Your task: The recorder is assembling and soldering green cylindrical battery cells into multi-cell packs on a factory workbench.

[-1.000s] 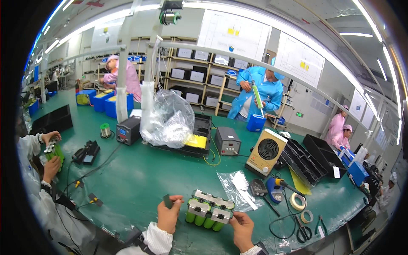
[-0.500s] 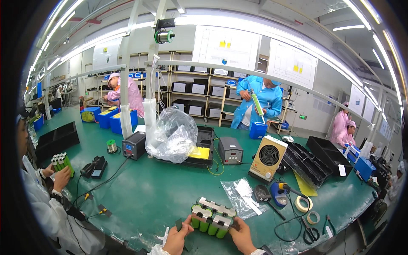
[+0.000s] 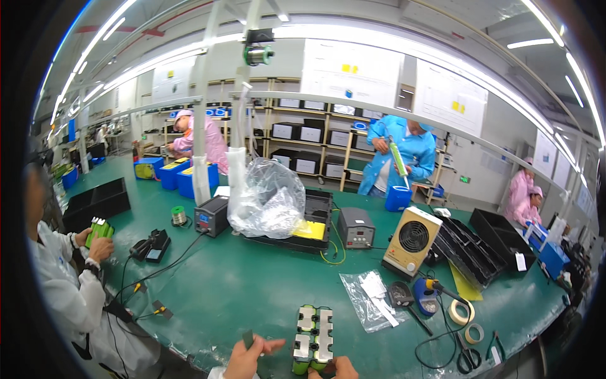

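Fingers of the left hand (image 3: 249, 359) pinched a small dark strip (image 3: 248, 339); the right hand (image 3: 336, 368), half cut off by the frame, gripped the near end of the green battery pack (image 3: 313, 338). The pack lay at the near edge of the green table (image 3: 252, 284), with open room beyond it, and a clear plastic bag (image 3: 371, 300) near on the right.

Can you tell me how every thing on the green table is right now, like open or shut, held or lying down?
Green battery pack: lying flat on the table, right hand touching its near end.
Left hand: pinching a small dark piece, beside the pack.
Clear plastic bag: puffed up, standing in a black tray.
Tape rolls: lying flat.
Scissors: lying flat, whether shut cannot be told.
Soldering iron: resting in its blue stand.
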A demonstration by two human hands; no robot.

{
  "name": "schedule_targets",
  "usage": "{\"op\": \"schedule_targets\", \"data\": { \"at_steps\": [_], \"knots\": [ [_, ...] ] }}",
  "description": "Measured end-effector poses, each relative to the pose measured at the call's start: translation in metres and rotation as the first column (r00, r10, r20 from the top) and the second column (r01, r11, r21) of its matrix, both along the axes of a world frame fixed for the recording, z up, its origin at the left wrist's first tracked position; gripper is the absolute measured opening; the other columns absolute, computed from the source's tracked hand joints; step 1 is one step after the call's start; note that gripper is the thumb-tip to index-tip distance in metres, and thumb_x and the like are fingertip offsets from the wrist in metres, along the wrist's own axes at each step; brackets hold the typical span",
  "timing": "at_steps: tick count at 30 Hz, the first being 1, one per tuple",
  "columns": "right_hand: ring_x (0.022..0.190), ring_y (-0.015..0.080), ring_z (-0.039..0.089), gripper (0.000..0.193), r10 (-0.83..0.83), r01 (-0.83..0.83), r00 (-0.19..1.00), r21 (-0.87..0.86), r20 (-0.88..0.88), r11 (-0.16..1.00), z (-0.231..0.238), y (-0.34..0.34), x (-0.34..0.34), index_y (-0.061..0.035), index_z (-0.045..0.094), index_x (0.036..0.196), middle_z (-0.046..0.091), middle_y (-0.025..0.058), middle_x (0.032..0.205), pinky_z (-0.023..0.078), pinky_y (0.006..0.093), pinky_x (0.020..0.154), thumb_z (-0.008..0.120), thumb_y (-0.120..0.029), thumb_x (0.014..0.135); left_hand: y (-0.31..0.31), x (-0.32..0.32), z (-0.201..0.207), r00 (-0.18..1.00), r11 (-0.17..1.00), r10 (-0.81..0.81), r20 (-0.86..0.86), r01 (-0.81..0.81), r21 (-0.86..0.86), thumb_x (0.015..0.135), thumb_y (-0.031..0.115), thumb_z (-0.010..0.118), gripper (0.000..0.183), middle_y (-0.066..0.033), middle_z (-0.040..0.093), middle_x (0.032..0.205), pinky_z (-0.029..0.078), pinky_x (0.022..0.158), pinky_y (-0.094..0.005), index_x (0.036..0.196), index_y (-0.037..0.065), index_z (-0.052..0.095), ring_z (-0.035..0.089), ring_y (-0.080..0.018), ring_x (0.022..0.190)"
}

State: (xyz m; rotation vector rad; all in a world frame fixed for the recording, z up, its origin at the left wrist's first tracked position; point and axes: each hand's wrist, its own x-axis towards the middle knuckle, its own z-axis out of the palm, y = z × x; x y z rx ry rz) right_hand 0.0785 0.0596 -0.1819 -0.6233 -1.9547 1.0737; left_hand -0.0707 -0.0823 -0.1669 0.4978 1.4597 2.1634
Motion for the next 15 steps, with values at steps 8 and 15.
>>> {"op": "schedule_targets", "data": {
  "at_steps": [8, 15],
  "knots": [
    [0.070, 0.0276, 0.067, 0.031, 0.288, -0.279, 0.956, -0.131, 0.051, 0.951, 0.009, 0.004, 0.013, -0.0010, 0.063, 0.093, 0.067, 0.0158, 0.082, 0.052, 0.0389, 0.064, 0.081, -0.019, 0.075, -0.014, 0.074, -0.009, 0.938, 0.940, 0.262, -0.225, -0.301, -0.162, 0.085, 0.014, 0.077, 0.030, -0.0017, 0.059, 0.073, 0.044, 0.061, -0.0268, 0.109, -0.003, 0.068, 0.050, -0.0081, 0.066],
    [0.119, 0.0161, 0.054, 0.039, 0.461, -0.416, 0.887, -0.400, 0.018, 0.817, -0.012, 0.098, -0.036, -0.0005, 0.054, 0.128, 0.060, 0.0071, 0.126, 0.042, 0.0320, 0.103, 0.062, -0.002, 0.089, -0.007, 0.066, -0.003, 0.561, 0.741, 0.153, -0.814, -0.610, -0.281, 0.078, 0.012, 0.079, 0.033, -0.0196, 0.070, 0.094, 0.054, 0.071, -0.0377, 0.106, -0.001, 0.069, 0.069, -0.0323, 0.083]
  ]
}}
